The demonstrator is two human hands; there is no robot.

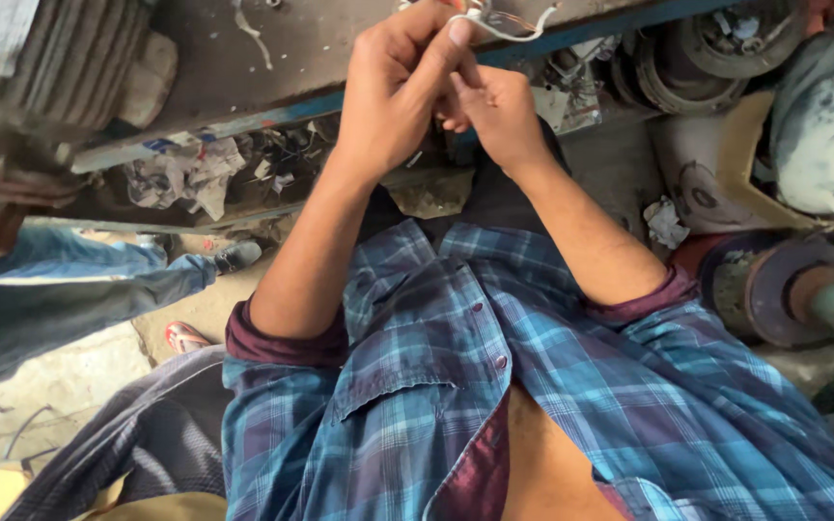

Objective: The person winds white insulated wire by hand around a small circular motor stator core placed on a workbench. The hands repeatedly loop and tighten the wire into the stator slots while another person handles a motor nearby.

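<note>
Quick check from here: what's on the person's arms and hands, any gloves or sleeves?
No gloves: the left hand and right hand are bare, with no rings or watch visible. Both forearms are uncovered. The blue plaid shirt has its sleeves rolled above the elbows, showing maroon lining cuffs.

Below us we saw a grimy workbench with a blue-painted edge. A ribbed grey motor housing sat at its left end. Crumpled paper scraps lay jammed on the shelf underneath. To the right stood a rusty rotor on its shaft, and round metal end covers were heaped above it. A person's legs in blue jeans stretched along the floor at left, ending in a dark shoe.
</note>
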